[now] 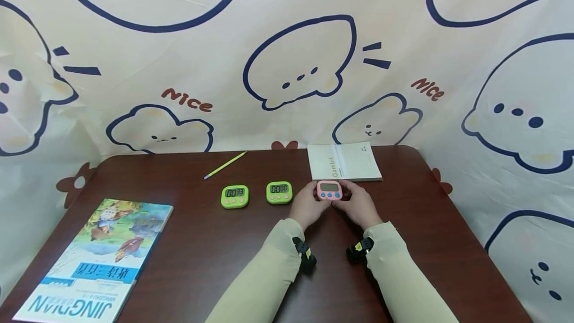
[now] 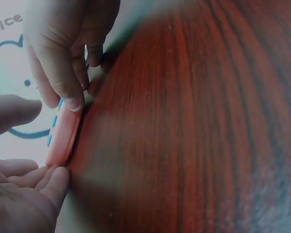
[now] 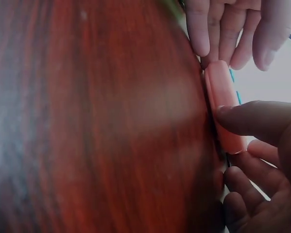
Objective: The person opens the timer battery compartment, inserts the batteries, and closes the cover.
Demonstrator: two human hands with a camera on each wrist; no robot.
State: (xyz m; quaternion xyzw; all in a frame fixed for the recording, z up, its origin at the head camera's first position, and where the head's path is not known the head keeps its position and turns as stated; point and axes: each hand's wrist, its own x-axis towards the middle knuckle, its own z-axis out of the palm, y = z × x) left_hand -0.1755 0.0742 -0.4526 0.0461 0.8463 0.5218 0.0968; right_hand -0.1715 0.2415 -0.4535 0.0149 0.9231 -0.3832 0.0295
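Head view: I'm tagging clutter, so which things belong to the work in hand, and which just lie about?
Work in hand:
pink timer
left hand
right hand

Apparently just lying about:
left green timer
right green timer
pencil
notebook
book

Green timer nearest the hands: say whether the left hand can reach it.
Likely yes: only bare tabletop lies between the left hand and the green timer, though that hand touches the pink timer.

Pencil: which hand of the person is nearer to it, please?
Left. The left hand is right of the pencil, at the left side of the pink timer; the right hand is farther right, at the timer's right side.
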